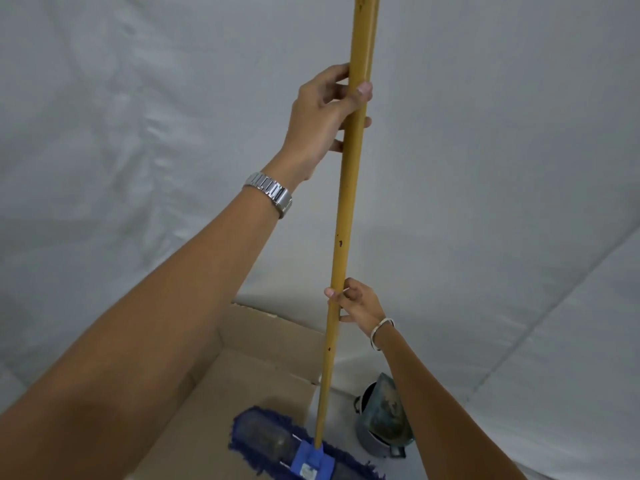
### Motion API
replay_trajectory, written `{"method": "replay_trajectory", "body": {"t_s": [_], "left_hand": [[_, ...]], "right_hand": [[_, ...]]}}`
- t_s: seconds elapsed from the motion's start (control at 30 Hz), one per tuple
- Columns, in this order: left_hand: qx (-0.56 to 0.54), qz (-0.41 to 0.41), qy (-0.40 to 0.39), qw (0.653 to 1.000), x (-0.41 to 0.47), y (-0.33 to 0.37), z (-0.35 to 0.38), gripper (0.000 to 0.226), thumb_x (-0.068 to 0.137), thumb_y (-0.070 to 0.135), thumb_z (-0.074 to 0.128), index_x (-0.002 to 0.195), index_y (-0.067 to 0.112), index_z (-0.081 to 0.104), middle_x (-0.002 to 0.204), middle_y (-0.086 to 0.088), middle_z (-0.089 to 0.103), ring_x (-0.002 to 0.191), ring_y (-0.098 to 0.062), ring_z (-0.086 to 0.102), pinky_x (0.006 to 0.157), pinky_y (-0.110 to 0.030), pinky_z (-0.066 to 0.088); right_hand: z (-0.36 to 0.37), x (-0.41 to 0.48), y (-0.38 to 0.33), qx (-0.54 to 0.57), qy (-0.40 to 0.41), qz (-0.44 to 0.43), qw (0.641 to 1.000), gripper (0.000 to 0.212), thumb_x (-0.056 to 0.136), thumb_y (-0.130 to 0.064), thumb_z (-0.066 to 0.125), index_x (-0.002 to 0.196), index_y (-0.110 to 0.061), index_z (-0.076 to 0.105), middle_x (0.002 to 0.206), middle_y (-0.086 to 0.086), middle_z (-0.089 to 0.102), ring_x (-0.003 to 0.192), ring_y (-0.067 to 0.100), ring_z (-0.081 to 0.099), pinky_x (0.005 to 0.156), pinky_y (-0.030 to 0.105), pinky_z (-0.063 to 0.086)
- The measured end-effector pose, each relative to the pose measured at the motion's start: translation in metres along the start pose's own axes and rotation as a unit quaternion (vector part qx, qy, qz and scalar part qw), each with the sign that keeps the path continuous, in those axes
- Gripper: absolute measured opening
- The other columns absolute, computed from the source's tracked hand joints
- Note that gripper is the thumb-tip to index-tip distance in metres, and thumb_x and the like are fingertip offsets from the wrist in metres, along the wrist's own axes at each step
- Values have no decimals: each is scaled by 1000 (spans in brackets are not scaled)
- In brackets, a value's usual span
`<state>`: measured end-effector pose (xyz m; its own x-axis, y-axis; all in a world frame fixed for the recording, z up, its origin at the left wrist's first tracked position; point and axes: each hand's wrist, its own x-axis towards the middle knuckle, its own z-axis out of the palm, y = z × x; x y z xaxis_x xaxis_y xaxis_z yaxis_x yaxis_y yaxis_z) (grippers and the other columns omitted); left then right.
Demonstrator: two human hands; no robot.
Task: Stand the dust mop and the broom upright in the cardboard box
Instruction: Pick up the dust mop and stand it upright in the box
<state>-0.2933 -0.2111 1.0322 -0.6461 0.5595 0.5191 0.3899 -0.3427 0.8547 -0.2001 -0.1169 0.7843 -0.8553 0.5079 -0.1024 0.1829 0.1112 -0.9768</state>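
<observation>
I have the dust mop (346, 216) by its long yellow wooden handle, both hands wrapped round it. My left hand (323, 121) takes the upper part of the pole, thumb across the near face and fingers curled round the far side — a closed grip, with a metal watch band (270, 197) on that wrist. My right hand (356, 303) closes on the pole well below, fingers curled round from the right, a thin bangle (381, 332) at the wrist. The handle runs nearly upright between the two grips and on out of the top of the view. Far below my right hand the pole meets a blue bracket on the mop head (298, 448), whose dark blue fringe spreads left and right. The head is over the right near part of the open cardboard box (263, 344); whether it touches the bottom I cannot tell. Just right of the box, on the pale sheeted floor, stands a small metal bucket (381, 420).
</observation>
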Motion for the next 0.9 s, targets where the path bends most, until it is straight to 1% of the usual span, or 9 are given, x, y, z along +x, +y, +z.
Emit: {"method": "replay_trajectory", "body": {"t_s": [0.1, 0.23, 0.33, 0.4, 0.43, 0.57, 0.67, 0.8, 0.9], "left_hand": [[9, -7, -10, 1000, 14, -28, -33, 30, 90, 22, 59, 118, 14, 55, 107, -10, 65, 83, -21, 72, 57, -28, 55], [13, -16, -4, 1000, 38, -73, -78, 37, 91, 20, 58, 125, 9, 53, 119, -18, 61, 84, -21, 72, 60, -30, 57], [14, -25, -11, 1000, 51, -104, -108, 40, 90, 17, 58, 129, 7, 51, 121, -20, 60, 84, -21, 72, 62, -32, 58], [15, -33, -16, 999, 61, -125, -129, 42, 90, 15, 58, 131, 8, 50, 120, -20, 60, 86, -22, 72, 64, -34, 59], [14, -37, -13, 999, 67, -134, -139, 43, 89, 13, 59, 131, 8, 49, 119, -20, 60, 87, -23, 72, 66, -36, 60], [10, -55, -23, 998, 95, -179, -180, 46, 87, 10, 61, 132, 6, 49, 115, -15, 61, 90, -27, 71, 72, -42, 61], [4, -76, -40, 996, 121, -217, -204, 48, 86, 9, 62, 132, 5, 49, 120, -18, 60, 92, -28, 70, 75, -45, 60], [-7, -111, -54, 992, 153, -266, -233, 49, 85, 9, 64, 132, 6, 49, 119, -19, 58, 96, -32, 67, 76, -47, 59], [2, -136, -64, 989, 168, -303, -249, 49, 84, 9, 66, 130, 7, 52, 112, -10, 59, 91, -27, 68, 73, -41, 61]], "right_hand": [[32, 38, 6, -4, -2, 2, 1000, 32, 72, -28, 74, 48, -31, 54, 46, -12, 54, 85, 36, 65, 81, 58, 54], [74, 103, 13, -22, 9, -9, 1000, 27, 67, -22, 78, 54, -29, 56, 48, -13, 56, 74, 32, 64, 78, 54, 56], [106, 145, 18, -52, 17, -34, 998, 23, 70, -19, 77, 64, -25, 56, 63, -3, 62, 67, 24, 64, 63, 32, 60], [128, 173, 22, -66, 28, -44, 996, 22, 71, -20, 76, 66, -26, 56, 67, -3, 64, 66, 19, 63, 53, 16, 53], [138, 186, 24, -70, 34, -42, 996, 19, 72, -19, 76, 68, -24, 57, 70, -2, 65, 68, 18, 63, 56, 15, 53], [173, 242, 31, -91, 49, -23, 994, 16, 72, -15, 75, 77, -12, 60, 78, 7, 66, 75, 21, 61, 73, 30, 52], [192, 283, 36, -104, 83, 1, 991, 18, 71, -13, 75, 75, -14, 58, 76, 7, 64, 74, 21, 60, 71, 29, 49], [208, 324, 47, -134, 132, 34, 982, 18, 68, -11, 76, 74, -7, 60, 72, 8, 60, 70, 24, 57, 66, 34, 48], [217, 348, 53, -131, 164, 35, 977, 21, 69, -10, 75, 67, -17, 56, 66, 2, 57, 66, 22, 56, 62, 28, 47]]}}
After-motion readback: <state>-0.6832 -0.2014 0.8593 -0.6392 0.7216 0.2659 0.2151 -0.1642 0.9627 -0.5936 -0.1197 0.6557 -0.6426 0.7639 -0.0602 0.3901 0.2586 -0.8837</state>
